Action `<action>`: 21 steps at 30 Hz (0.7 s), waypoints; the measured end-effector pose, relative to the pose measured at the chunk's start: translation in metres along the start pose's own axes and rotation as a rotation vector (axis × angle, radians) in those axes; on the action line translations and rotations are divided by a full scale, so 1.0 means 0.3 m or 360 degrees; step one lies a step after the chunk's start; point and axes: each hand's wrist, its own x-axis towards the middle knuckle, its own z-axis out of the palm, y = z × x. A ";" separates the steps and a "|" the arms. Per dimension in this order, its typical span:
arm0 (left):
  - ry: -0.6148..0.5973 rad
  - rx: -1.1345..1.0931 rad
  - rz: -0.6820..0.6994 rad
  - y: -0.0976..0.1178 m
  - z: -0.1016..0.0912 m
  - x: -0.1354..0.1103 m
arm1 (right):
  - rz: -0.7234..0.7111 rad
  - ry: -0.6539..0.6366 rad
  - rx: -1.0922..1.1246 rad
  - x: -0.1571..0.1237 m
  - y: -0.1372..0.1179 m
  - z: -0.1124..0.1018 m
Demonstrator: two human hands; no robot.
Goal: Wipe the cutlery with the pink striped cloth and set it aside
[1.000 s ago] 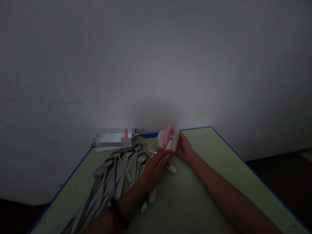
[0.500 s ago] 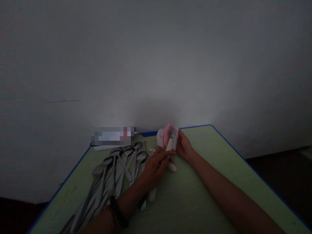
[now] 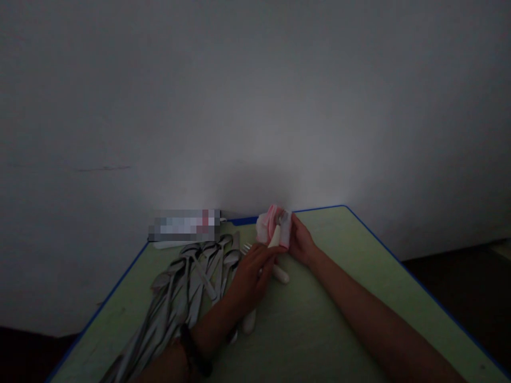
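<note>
My left hand (image 3: 254, 270) is closed on the pale handle of a fork (image 3: 275, 238), whose metal head points up and away from me. My right hand (image 3: 302, 240) grips a pink and white cloth (image 3: 263, 227) from its right side, and the fork's head lies against the cloth. Beneath and beside my left hand are more pale-handled pieces: tines (image 3: 246, 248) show on its left, one handle (image 3: 281, 274) sticks out on its right, and another handle (image 3: 249, 322) lies nearer to me.
Many metal spoons (image 3: 190, 250) and other cutlery lie in a loose heap on the left of the green table (image 3: 339, 298), partly under my left forearm. A blurred-out flat object (image 3: 183, 225) stands at the back left. Behind the table rises a pale wall (image 3: 255, 106).
The fork in my left hand has shifted slightly left and tilted a little more against the cloth. My right hand and the heap of cutlery look nearly the same.
</note>
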 end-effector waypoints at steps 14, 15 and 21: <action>-0.0191 -0.0063 -0.0043 -0.020 0.017 -0.003 | 0.0065 0.0123 -0.0001 -0.013 -0.006 0.018; -0.0206 -0.0067 -0.0038 -0.020 0.019 -0.003 | 0.0073 0.0131 -0.0009 -0.014 -0.007 0.019; -0.0176 -0.0053 -0.0068 -0.016 0.027 -0.001 | 0.0060 0.0092 -0.0033 -0.016 -0.009 0.023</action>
